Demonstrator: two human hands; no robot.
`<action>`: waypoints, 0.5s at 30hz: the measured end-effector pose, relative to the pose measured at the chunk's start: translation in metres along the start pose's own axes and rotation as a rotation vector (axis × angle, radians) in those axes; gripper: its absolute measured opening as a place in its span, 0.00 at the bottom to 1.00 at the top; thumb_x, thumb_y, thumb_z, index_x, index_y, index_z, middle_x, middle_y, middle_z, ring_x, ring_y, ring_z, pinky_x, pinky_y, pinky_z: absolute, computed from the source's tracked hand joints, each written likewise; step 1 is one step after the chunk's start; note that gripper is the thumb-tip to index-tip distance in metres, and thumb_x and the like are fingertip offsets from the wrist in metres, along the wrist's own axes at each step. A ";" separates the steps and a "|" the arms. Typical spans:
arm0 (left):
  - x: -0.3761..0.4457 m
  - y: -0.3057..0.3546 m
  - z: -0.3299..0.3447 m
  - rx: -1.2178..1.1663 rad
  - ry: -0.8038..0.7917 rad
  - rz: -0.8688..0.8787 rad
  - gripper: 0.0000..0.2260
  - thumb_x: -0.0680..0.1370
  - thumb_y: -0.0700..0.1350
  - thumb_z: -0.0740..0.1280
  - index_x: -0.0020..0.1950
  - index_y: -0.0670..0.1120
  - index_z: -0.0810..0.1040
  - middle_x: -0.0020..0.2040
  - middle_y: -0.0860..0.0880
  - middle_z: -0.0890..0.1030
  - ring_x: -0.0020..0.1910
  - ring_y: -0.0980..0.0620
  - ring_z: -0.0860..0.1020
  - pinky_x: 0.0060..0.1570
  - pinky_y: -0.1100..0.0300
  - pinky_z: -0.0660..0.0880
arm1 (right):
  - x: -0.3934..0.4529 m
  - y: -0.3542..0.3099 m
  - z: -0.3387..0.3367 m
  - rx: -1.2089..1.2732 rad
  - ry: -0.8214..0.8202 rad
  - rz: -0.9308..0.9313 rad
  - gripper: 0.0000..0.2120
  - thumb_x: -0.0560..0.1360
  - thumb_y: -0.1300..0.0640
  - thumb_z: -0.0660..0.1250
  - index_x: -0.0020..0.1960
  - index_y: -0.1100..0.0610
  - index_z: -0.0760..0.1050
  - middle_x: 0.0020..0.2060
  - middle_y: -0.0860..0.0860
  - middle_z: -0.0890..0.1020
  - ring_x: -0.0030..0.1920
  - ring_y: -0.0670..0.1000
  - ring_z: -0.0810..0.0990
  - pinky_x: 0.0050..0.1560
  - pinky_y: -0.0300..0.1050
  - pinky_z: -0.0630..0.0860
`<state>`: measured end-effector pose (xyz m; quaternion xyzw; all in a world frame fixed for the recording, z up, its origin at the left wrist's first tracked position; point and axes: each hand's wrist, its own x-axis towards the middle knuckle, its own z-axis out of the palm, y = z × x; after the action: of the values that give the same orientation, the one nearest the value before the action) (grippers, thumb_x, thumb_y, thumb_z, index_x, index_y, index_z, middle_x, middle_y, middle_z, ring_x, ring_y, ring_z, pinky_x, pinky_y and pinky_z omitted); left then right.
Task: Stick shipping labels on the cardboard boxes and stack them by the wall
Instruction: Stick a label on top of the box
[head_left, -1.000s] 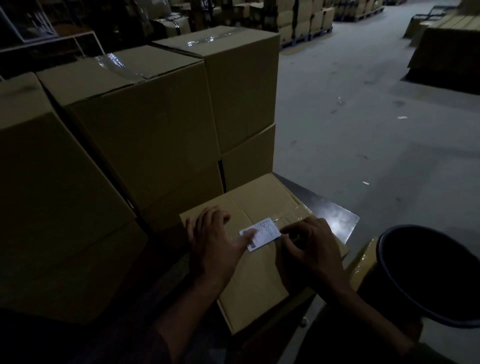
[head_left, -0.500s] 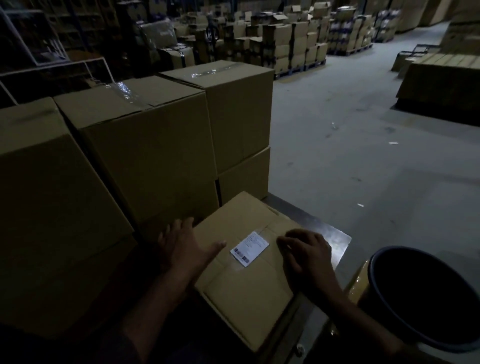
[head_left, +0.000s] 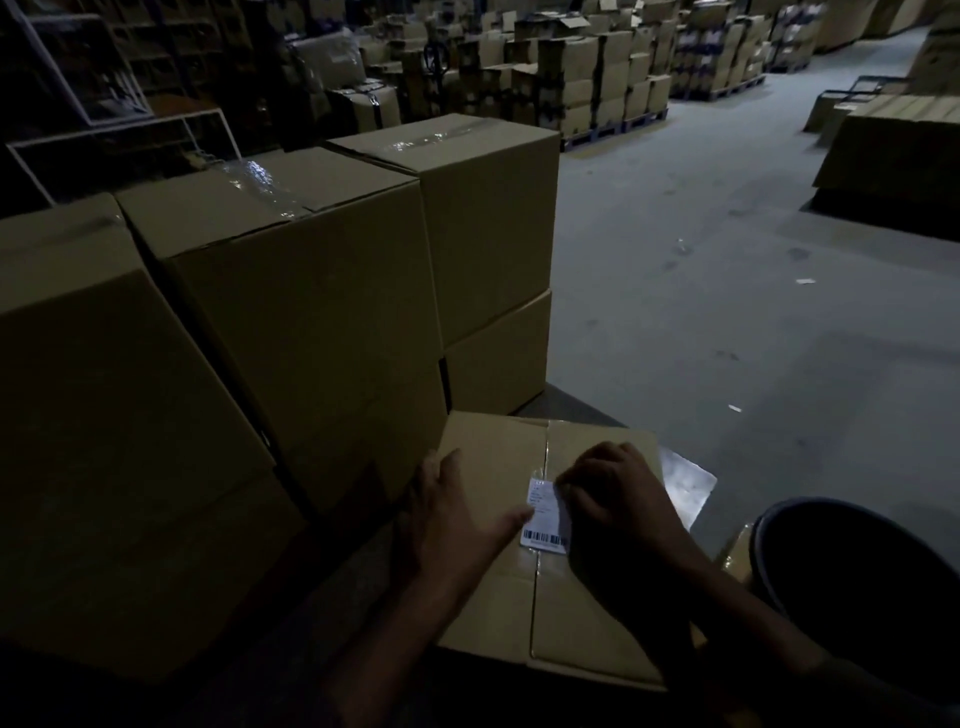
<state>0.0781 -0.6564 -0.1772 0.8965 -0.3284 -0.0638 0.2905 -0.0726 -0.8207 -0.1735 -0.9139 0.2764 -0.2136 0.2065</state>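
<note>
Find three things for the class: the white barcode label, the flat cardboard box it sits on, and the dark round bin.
white barcode label (head_left: 544, 514): head view, its printed middle.
flat cardboard box (head_left: 488, 457): head view, bare top flap.
dark round bin (head_left: 852, 506): head view, far rim.

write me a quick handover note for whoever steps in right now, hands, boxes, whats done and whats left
Left hand: open, fingers flat on the small box, thumb tip at the shipping label's left edge.
Right hand: fingers curled, pressing the label's right edge.
The label lies across the box's taped centre seam, barcode end nearest you.
Done: label is on the box.
Left: finish smoothing it, then stack this box with the stacked boxes just to the left. A dark bin sits at right.
</note>
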 end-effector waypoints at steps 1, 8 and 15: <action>0.002 0.000 0.002 -0.014 0.004 0.011 0.51 0.63 0.79 0.68 0.79 0.57 0.59 0.80 0.52 0.57 0.78 0.47 0.63 0.72 0.44 0.68 | -0.005 -0.003 -0.002 -0.018 0.020 0.015 0.09 0.76 0.45 0.66 0.47 0.45 0.83 0.45 0.41 0.77 0.50 0.45 0.71 0.51 0.43 0.70; 0.005 -0.004 0.006 -0.008 0.053 0.024 0.50 0.59 0.81 0.67 0.75 0.60 0.62 0.76 0.54 0.61 0.74 0.48 0.67 0.67 0.43 0.72 | -0.012 -0.011 -0.006 -0.026 0.025 0.081 0.04 0.74 0.50 0.68 0.40 0.46 0.79 0.41 0.41 0.75 0.46 0.45 0.71 0.50 0.42 0.68; 0.005 -0.007 0.009 -0.021 0.063 0.033 0.49 0.58 0.81 0.67 0.74 0.61 0.62 0.75 0.55 0.62 0.73 0.48 0.67 0.67 0.43 0.72 | -0.014 -0.014 -0.006 -0.046 0.085 0.122 0.06 0.74 0.51 0.67 0.38 0.45 0.77 0.41 0.40 0.73 0.47 0.44 0.68 0.49 0.42 0.68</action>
<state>0.0832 -0.6601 -0.1878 0.8893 -0.3333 -0.0343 0.3112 -0.0804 -0.8033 -0.1657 -0.8899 0.3451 -0.2330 0.1863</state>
